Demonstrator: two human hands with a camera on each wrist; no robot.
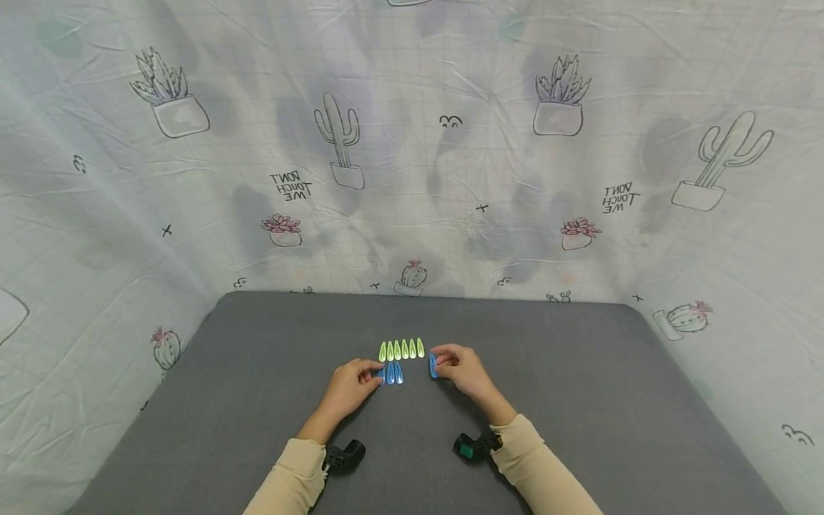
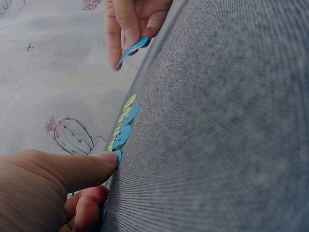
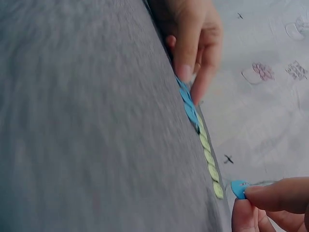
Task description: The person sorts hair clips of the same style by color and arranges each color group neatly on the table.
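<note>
My right hand (image 1: pixel 466 373) pinches a blue snap hair clip (image 1: pixel 433 365) between thumb and fingers, to the right of the rows. The left wrist view shows that clip (image 2: pixel 134 49) lifted off the table. At the left end of a short row of blue hair clips (image 1: pixel 390 373), my left hand (image 1: pixel 350 390) has its thumb and forefinger on the outermost clip (image 2: pixel 119 157), which they partly cover. Just behind the blue row lies a longer row of several yellow-green hair clips (image 1: pixel 397 350), side by side and upright in the head view.
The clips lie on a grey cloth-covered table (image 1: pixel 270 350). A pale curtain (image 1: pixel 399 193) printed with cacti hangs behind it and along both sides. Each wrist wears a black camera mount (image 1: pixel 345 455), close over the table.
</note>
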